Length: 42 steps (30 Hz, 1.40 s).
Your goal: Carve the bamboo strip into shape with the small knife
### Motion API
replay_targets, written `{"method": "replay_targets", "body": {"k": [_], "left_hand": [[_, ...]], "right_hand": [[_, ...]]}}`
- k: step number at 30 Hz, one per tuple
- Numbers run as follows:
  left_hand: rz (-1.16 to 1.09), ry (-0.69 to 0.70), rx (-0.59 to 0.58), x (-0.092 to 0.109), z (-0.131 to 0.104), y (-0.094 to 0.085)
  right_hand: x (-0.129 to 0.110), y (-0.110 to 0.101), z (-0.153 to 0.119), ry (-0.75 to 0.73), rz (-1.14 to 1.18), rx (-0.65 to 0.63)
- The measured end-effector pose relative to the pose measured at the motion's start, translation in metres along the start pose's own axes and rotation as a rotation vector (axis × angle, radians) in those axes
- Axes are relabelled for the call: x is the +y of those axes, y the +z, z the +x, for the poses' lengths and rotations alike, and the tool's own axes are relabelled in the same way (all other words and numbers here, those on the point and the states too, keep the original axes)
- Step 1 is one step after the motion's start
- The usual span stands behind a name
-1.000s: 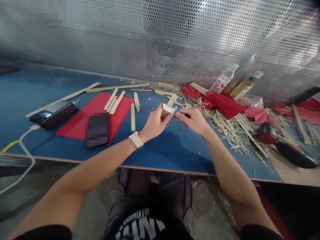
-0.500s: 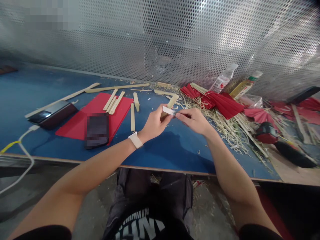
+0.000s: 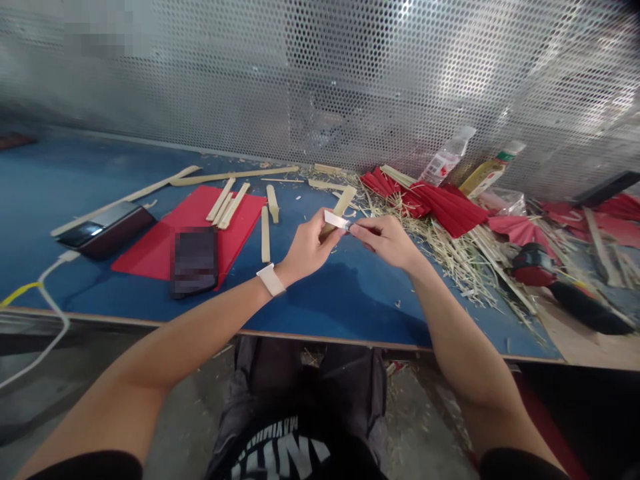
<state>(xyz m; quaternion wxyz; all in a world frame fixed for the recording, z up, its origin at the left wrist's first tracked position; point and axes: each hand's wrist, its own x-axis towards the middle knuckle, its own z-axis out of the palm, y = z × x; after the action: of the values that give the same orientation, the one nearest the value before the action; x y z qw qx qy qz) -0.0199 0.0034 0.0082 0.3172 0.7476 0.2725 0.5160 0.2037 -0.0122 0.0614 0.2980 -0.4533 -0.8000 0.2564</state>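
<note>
My left hand point(image 3: 311, 245), with a pale band on its wrist, is closed around a flat bamboo strip point(image 3: 345, 200) whose far end sticks up past the fingers. In my right hand point(image 3: 384, 240) is a knife, its handle mostly hidden by the fingers. The bright knife blade point(image 3: 337, 219) lies across the strip, close to my left thumb. Both hands are held above the blue table and nearly touch each other. Pale shavings point(image 3: 351, 214) show just beyond the blade.
Left of my hands, bamboo pieces point(image 3: 227, 203) and a dark phone point(image 3: 194, 260) rest on a red sheet point(image 3: 150, 250). A black device point(image 3: 107, 227) has a white cable. Rightward are shavings point(image 3: 450, 260), red folded fans point(image 3: 445, 208), two bottles point(image 3: 447, 157) and a tape measure point(image 3: 533, 265).
The bamboo strip's far end has tilted a little, and more of it shows beyond the blade. My right hand has shifted slightly left; the knife stays against the strip.
</note>
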Motion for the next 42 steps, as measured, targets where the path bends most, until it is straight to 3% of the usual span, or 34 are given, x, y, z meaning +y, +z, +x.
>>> {"method": "replay_targets", "body": {"k": [15, 31, 42], "left_hand": [[0.175, 0.016, 0.047, -0.002, 0.001, -0.003], [0.169, 0.004, 0.106, 0.001, 0.002, -0.001], [0.174, 0.005, 0.113, -0.003, 0.002, 0.001]], "right_hand": [[-0.002, 0.007, 0.0, 0.03, 0.049, 0.078], [-0.006, 0.015, 0.001, 0.029, 0.046, 0.167], [-0.006, 0.015, 0.0, 0.034, 0.03, 0.159]]}}
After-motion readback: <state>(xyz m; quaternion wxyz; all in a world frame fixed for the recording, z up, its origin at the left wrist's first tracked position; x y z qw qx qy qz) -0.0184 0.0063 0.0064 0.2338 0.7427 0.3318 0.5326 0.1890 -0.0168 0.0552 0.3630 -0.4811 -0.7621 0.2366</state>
